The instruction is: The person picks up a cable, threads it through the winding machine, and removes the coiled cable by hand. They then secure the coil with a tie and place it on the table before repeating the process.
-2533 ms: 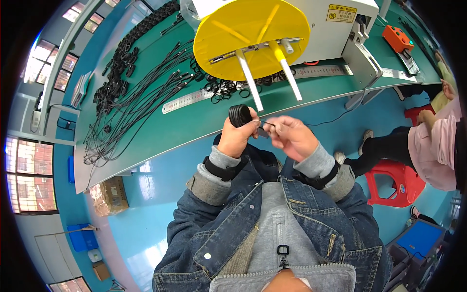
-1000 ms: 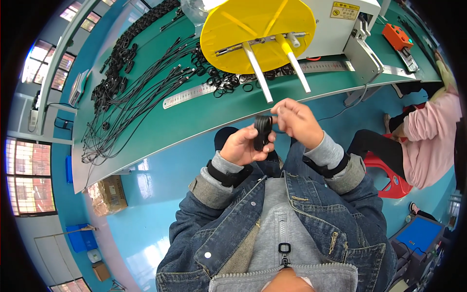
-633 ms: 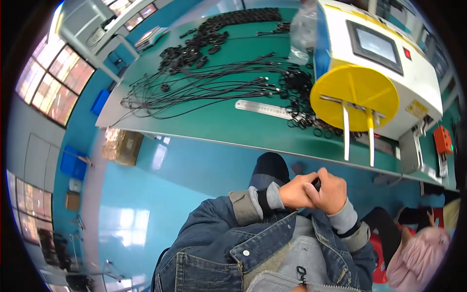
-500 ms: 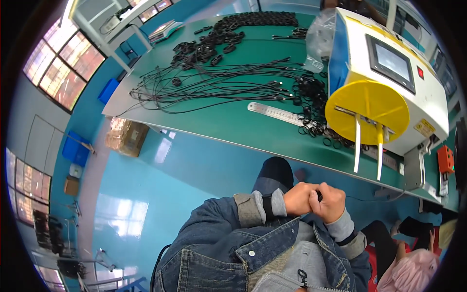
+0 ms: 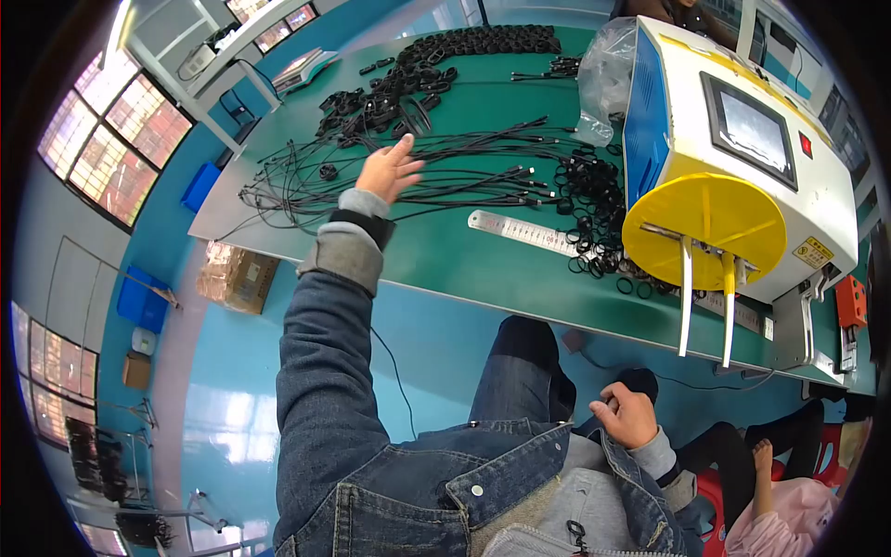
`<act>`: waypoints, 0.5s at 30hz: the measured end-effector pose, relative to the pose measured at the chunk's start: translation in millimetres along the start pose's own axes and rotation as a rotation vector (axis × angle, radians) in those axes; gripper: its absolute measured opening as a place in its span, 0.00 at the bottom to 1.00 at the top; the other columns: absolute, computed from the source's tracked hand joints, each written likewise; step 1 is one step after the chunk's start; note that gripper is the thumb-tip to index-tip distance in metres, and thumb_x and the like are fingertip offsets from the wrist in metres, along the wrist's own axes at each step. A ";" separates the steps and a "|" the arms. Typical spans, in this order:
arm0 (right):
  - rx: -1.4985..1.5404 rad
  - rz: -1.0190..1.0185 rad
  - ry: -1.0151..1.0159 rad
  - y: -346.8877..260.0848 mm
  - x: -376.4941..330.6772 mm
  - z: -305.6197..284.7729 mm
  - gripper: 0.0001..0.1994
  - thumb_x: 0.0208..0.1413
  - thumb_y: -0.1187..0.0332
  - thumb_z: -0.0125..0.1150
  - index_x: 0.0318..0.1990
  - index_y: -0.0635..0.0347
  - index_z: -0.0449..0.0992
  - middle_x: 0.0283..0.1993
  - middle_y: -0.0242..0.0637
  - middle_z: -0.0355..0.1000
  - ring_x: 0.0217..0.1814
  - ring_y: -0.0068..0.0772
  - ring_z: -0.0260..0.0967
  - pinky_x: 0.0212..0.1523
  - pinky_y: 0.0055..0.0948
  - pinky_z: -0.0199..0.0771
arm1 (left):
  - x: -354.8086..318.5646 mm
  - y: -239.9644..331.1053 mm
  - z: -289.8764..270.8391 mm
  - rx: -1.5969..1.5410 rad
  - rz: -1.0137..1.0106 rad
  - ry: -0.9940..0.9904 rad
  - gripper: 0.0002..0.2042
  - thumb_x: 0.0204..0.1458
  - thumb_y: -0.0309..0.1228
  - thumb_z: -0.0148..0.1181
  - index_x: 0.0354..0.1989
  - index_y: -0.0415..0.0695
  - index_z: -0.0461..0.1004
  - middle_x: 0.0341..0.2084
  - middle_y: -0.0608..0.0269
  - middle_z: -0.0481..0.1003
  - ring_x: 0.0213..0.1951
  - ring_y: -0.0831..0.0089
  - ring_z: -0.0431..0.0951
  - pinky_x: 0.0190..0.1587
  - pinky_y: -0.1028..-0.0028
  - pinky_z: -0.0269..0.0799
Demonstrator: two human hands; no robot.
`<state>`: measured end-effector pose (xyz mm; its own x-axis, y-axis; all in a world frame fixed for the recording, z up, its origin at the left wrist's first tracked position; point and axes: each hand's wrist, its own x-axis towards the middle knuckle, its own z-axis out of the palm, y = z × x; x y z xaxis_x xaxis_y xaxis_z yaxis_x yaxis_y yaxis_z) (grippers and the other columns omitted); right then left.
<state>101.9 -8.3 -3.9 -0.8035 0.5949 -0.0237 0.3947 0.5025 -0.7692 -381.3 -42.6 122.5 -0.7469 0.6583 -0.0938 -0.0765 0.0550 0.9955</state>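
Fingers [image 5: 407, 169] of my left hand [image 5: 385, 174] are spread apart over loose black cables [image 5: 492, 198], near the coiled bundles [image 5: 379, 110] at far left, perhaps piled separately against tangling, while my right hand [image 5: 631, 417], near side, is curled, holding I cannot tell what

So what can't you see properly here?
All in the head view:
Whether the left hand touches the cables: it covers the spot.
Whether the right hand holds anything: it is curled, hiding its palm.
Screen: too small and pale to read.
Part of the ruler: black rings cover it.
Worker in pink: cut by the lower edge.
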 end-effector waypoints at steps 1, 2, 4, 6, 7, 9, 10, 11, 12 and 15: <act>0.001 -0.006 0.007 -0.4 5.1 -1.7 0.12 0.44 0.65 0.62 0.29 0.64 0.70 0.15 0.40 0.66 0.16 0.37 0.67 0.18 0.30 0.63 | 22.6 -3.2 -15.5 0.240 0.062 0.164 0.24 0.43 0.44 0.61 0.39 0.34 0.70 0.36 0.50 0.73 0.34 0.63 0.74 0.34 0.66 0.71; -0.009 -0.004 0.012 -1.2 6.9 -2.9 0.12 0.43 0.65 0.62 0.29 0.64 0.70 0.15 0.40 0.66 0.16 0.38 0.67 0.18 0.30 0.63 | 31.5 -12.4 -24.8 0.665 0.098 0.058 0.26 0.43 0.45 0.61 0.42 0.34 0.69 0.41 0.48 0.71 0.36 0.59 0.74 0.36 0.64 0.71; -0.033 0.006 0.024 -2.0 10.2 -5.6 0.11 0.43 0.66 0.62 0.29 0.64 0.70 0.15 0.40 0.67 0.17 0.38 0.67 0.19 0.30 0.64 | 41.4 -45.1 -25.9 1.335 0.119 -0.041 0.28 0.43 0.47 0.60 0.46 0.37 0.67 0.45 0.47 0.70 0.39 0.54 0.73 0.41 0.60 0.70; -0.045 0.008 0.043 0.1 13.3 -8.5 0.11 0.43 0.66 0.62 0.29 0.64 0.70 0.15 0.41 0.67 0.17 0.38 0.67 0.19 0.30 0.64 | 13.5 -78.9 4.6 1.647 0.142 0.050 0.24 0.45 0.45 0.58 0.46 0.41 0.67 0.41 0.51 0.72 0.40 0.53 0.73 0.42 0.60 0.70; -0.054 0.004 0.055 1.2 13.1 -9.8 0.11 0.43 0.66 0.62 0.29 0.64 0.70 0.15 0.41 0.67 0.17 0.39 0.67 0.19 0.31 0.64 | -3.9 -85.6 17.0 1.713 0.182 0.130 0.21 0.47 0.44 0.56 0.44 0.43 0.68 0.37 0.53 0.73 0.40 0.54 0.73 0.42 0.61 0.70; -0.058 0.000 0.073 2.9 11.5 -11.7 0.10 0.43 0.67 0.62 0.29 0.64 0.70 0.15 0.41 0.67 0.17 0.39 0.67 0.19 0.31 0.64 | -12.6 -87.4 21.3 1.695 0.272 0.059 0.19 0.48 0.42 0.55 0.43 0.42 0.68 0.35 0.54 0.73 0.39 0.54 0.73 0.40 0.61 0.70; -0.066 -0.009 0.062 3.8 10.4 -12.2 0.11 0.43 0.66 0.62 0.30 0.63 0.70 0.16 0.41 0.67 0.18 0.40 0.67 0.20 0.32 0.64 | -16.5 -86.9 22.6 1.672 0.352 -0.006 0.17 0.50 0.40 0.54 0.42 0.42 0.68 0.33 0.54 0.73 0.38 0.54 0.74 0.39 0.61 0.70; -0.077 -0.020 0.047 3.6 9.6 -13.6 0.11 0.43 0.65 0.62 0.30 0.62 0.70 0.16 0.41 0.67 0.19 0.42 0.68 0.20 0.34 0.64 | -20.0 -85.9 22.3 1.644 0.426 -0.068 0.15 0.51 0.39 0.53 0.42 0.42 0.68 0.30 0.55 0.74 0.37 0.54 0.74 0.38 0.62 0.70; -0.087 -0.029 0.033 3.3 7.8 -15.4 0.11 0.44 0.64 0.62 0.30 0.61 0.70 0.16 0.41 0.67 0.19 0.43 0.68 0.20 0.36 0.64 | -21.2 -87.0 19.9 1.647 0.429 -0.069 0.15 0.51 0.39 0.53 0.42 0.42 0.68 0.30 0.55 0.74 0.37 0.54 0.74 0.38 0.62 0.70; -0.047 -0.052 0.050 0.1 0.1 -20.0 0.11 0.44 0.64 0.61 0.30 0.61 0.70 0.16 0.41 0.67 0.19 0.43 0.67 0.20 0.36 0.64 | -22.0 -92.1 1.8 1.218 0.585 0.112 0.11 0.53 0.36 0.51 0.37 0.41 0.68 0.26 0.56 0.74 0.30 0.56 0.74 0.31 0.65 0.69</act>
<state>110.8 4.4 8.8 -0.8003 0.5976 0.0484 0.3749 0.5617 -0.7375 -356.7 -60.7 32.9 -0.5221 0.7529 0.4007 0.8528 0.4531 0.2596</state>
